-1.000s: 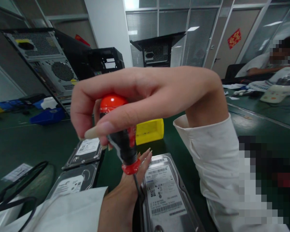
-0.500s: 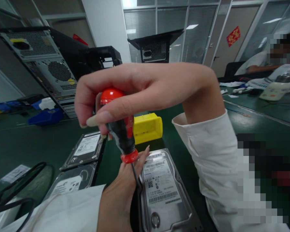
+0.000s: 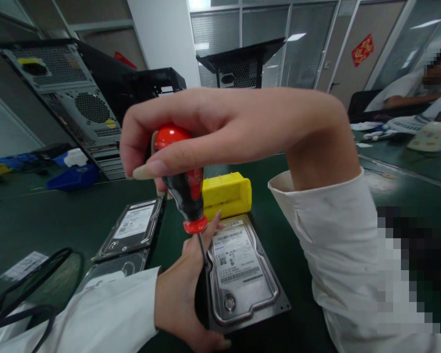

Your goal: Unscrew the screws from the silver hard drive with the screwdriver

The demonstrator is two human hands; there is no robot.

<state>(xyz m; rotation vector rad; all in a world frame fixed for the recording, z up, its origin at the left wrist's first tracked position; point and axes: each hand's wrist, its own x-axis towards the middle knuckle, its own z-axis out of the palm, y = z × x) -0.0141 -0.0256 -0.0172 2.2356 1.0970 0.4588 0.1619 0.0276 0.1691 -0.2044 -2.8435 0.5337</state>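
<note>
My right hand (image 3: 209, 127) is closed around the red and black handle of a screwdriver (image 3: 187, 201), its knuckles bent over the top. The shaft points down to the left edge of a silver hard drive (image 3: 238, 269), where the tip's exact contact is hard to see. My left hand (image 3: 183, 289) lies along that same left side, gripping the drive, with fingers at its far end and the thumb by its near corner. The drive lies label side up on the green table. Just behind it is a yellow bin (image 3: 228, 196), partly hidden by the screwdriver.
Two more hard drives, one farther (image 3: 135, 225) and one nearer (image 3: 113, 267), lie to the left. A black cable (image 3: 33, 279) loops at the lower left. Computer cases (image 3: 84, 103) and a blue bin (image 3: 73, 177) stand behind. Another person (image 3: 400, 95) sits at far right.
The hard drive has shifted away from me, closer to the yellow bin, and my left thumb now shows at its near corner. The screwdriver stays at the drive's left edge.
</note>
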